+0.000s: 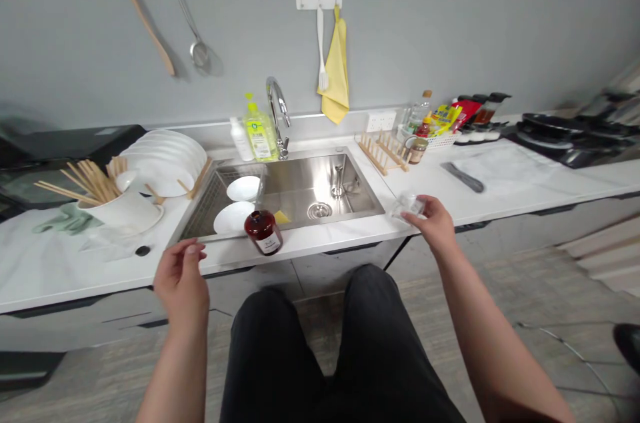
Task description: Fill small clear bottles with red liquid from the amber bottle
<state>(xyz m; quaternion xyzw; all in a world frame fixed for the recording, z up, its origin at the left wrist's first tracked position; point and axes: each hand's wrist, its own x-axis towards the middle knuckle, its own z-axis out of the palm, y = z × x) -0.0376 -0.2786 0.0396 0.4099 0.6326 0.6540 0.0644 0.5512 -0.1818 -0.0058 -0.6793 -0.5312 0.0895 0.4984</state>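
My right hand [434,224] pinches a small clear object [407,205], glass or plastic, at the counter's front edge right of the sink; its exact kind is too blurred to tell. Left of the sink, my left hand [181,280] hovers by the counter edge with fingers loosely curled and nothing visible in it. Between the hands, an amber bottle [264,232] with a white label stands without a cap on the sink's front rim. A small black cap-like piece [143,250] lies on the counter near my left hand, beside a crumpled clear plastic bag [107,244].
The steel sink [295,186] holds white bowls [234,216] and a rack. At left stand plates [160,160] and a white container [123,210] of wooden sticks. Soap bottles [260,133] flank the faucet [277,110]. A wooden rack [383,153], condiments and a stove [565,133] are right.
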